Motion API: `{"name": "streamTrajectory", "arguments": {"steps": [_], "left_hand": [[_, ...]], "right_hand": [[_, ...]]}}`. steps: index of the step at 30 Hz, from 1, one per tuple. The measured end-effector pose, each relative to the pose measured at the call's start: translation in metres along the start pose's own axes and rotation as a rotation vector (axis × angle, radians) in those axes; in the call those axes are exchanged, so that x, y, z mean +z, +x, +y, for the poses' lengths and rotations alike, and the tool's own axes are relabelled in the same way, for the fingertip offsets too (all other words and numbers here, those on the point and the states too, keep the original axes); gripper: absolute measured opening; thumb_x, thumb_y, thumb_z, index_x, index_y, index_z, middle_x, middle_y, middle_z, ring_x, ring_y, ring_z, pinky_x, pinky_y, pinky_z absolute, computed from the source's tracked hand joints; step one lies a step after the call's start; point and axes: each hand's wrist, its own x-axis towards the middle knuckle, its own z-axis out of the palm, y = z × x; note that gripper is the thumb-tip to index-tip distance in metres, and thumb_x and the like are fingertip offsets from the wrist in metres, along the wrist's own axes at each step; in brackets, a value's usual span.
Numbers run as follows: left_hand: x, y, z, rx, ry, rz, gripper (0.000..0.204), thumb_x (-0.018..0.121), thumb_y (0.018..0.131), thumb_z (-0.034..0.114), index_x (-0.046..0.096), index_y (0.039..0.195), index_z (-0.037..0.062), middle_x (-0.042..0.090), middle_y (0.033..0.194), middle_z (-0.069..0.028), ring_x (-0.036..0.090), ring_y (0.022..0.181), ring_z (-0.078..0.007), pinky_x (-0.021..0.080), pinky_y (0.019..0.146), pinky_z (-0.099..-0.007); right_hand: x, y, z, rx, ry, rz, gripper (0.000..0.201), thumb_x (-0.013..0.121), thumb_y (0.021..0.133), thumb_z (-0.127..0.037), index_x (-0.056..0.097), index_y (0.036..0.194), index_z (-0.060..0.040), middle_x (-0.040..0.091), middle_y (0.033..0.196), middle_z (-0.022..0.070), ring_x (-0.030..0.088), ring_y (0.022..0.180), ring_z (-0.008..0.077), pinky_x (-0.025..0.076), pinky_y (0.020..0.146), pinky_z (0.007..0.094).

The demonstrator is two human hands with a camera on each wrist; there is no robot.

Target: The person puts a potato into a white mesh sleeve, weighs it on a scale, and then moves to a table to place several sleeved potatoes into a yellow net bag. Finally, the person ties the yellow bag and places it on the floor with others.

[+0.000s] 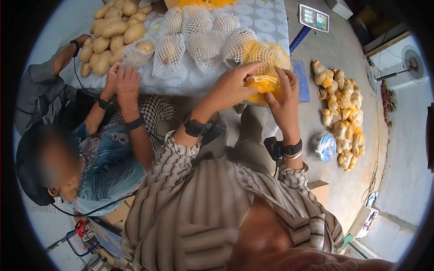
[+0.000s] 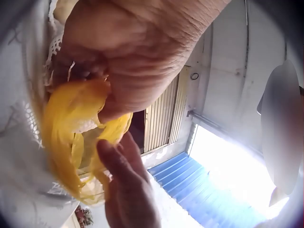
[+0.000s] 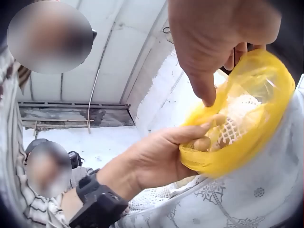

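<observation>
Thin yellow plastic bag (image 1: pixel 264 81): glossy, crinkled. White foam mesh sleeves (image 1: pixel 199 36): soft, matt. Pale patterned tablecloth (image 1: pixel 266 18): smooth.

From my remote feed, the head camera looks steeply down over the table (image 1: pixel 271 18); both wrist cameras sit close, angled upward, sharing the yellow bag (image 1: pixel 264 83) held between left hand (image 1: pixel 233 88) and right hand (image 1: pixel 282 97).

Bright daylight, fisheye vignette, doorway glare
</observation>
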Motion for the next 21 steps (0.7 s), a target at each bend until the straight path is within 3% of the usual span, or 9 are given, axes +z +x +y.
{"name": "streamTrajectory", "arguments": {"steps": [2,4,8,10,11,13,14,16,21], "left_hand": [[-0.016,0.001,0.004,0.05,0.07,0.013,0.053,0.054,0.081,0.0,0.05,0.134,0.0043,0.06,0.121,-0.0122,0.056,0.112,-0.0188,0.044,0.095,-0.03],[-0.033,0.01,0.002,0.319,0.143,0.225,0.051,0.059,0.084,0.01,0.049,0.134,0.0048,0.056,0.125,-0.011,0.053,0.116,-0.0204,0.043,0.096,-0.0324],[-0.049,0.042,-0.028,0.318,0.141,0.273,0.047,0.058,0.086,0.013,0.051,0.132,0.0038,0.054,0.127,-0.0131,0.053,0.116,-0.024,0.042,0.097,-0.0344],[-0.047,0.056,-0.038,0.14,0.291,0.29,0.046,0.057,0.087,0.016,0.051,0.13,0.0011,0.053,0.129,-0.0178,0.053,0.117,-0.0302,0.041,0.098,-0.0361],[-0.044,0.061,-0.042,0.149,0.288,0.291,0.046,0.057,0.087,0.016,0.051,0.13,0.0011,0.053,0.129,-0.0178,0.053,0.117,-0.0302,0.041,0.098,-0.0361],[-0.039,0.071,-0.045,0.14,0.405,0.337,0.04,0.056,0.084,0.015,0.056,0.118,-0.0049,0.056,0.122,-0.0251,0.053,0.112,-0.0398,0.042,0.097,-0.0418],[-0.04,0.076,-0.046,0.146,0.404,0.338,0.04,0.056,0.084,0.015,0.056,0.118,-0.0049,0.056,0.122,-0.0251,0.053,0.112,-0.0398,0.042,0.097,-0.0418],[-0.04,0.084,-0.046,-0.03,0.501,0.198,0.051,0.056,0.087,0.021,0.048,0.131,-0.003,0.05,0.132,-0.0245,0.048,0.122,-0.0378,0.04,0.101,-0.0403],[-0.052,0.099,-0.042,-0.105,0.594,0.102,0.064,0.061,0.083,0.029,0.042,0.137,0.0009,0.048,0.132,-0.0279,0.046,0.124,-0.0389,0.037,0.104,-0.0398]], "right_hand": [[0.012,0.001,0.005,0.021,0.075,-0.028,0.062,0.061,0.071,0.002,0.051,0.131,-0.0078,0.049,0.121,0.0168,0.052,0.106,0.0316,0.044,0.092,0.0367],[0.015,0.004,0.003,0.085,0.134,-0.057,0.063,0.059,0.07,0.002,0.051,0.132,-0.0087,0.05,0.117,0.0161,0.054,0.101,0.0307,0.045,0.089,0.0367],[0.023,0.006,0.006,0.103,0.093,-0.051,0.069,0.055,0.068,0.003,0.049,0.135,-0.0123,0.056,0.106,0.0153,0.058,0.09,0.0304,0.047,0.08,0.0377],[0.026,0.004,0.009,0.089,0.07,-0.051,0.071,0.056,0.068,0.003,0.048,0.136,-0.0135,0.056,0.104,0.0158,0.058,0.088,0.0321,0.047,0.079,0.0387],[0.026,0.005,0.009,0.077,0.051,-0.059,0.073,0.056,0.067,0.002,0.046,0.138,-0.0147,0.056,0.102,0.0164,0.058,0.087,0.0338,0.047,0.077,0.0397],[0.021,0.008,0.006,0.103,0.007,-0.132,0.08,0.058,0.069,0.007,0.039,0.143,-0.0172,0.055,0.108,0.016,0.056,0.097,0.0316,0.048,0.084,0.0379],[0.02,0.01,0.002,0.127,-0.011,-0.181,0.081,0.057,0.07,0.007,0.037,0.144,-0.0173,0.055,0.108,0.0168,0.056,0.098,0.0333,0.048,0.084,0.0387],[0.018,0.013,0.0,0.149,-0.029,-0.23,0.082,0.057,0.07,0.007,0.035,0.145,-0.0173,0.054,0.108,0.0175,0.056,0.098,0.0351,0.047,0.084,0.0396],[0.031,0.028,0.002,0.108,-0.002,-0.224,0.088,0.058,0.071,0.007,0.025,0.149,-0.0174,0.051,0.114,0.0203,0.054,0.1,0.0394,0.045,0.086,0.0429]]}}
